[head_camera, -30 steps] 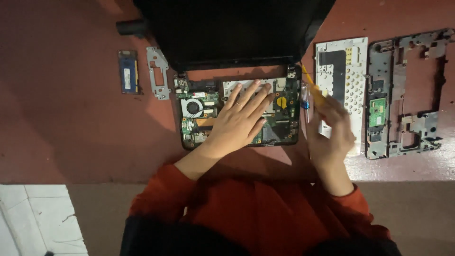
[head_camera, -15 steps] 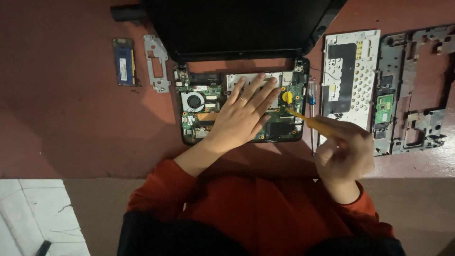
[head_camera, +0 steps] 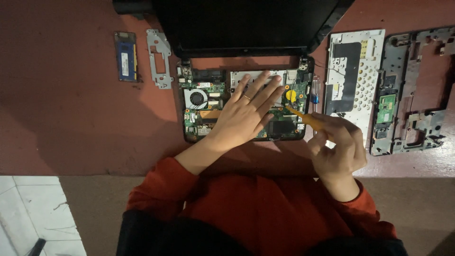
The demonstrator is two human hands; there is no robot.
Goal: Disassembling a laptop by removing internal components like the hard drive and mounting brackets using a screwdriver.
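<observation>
— While the right hand (head_camera: 339,147) pinches an orange screwdriver (head_camera: 305,119), which step is this?
— Likely loosening a screw; the tip rests on the laptop board (head_camera: 208,111), lying open on the red table (head_camera: 71,118).
— And the left hand (head_camera: 244,116)?
— Spread flat, fingers apart, pressing the board. The next move calls for a steady, upright twist.
</observation>
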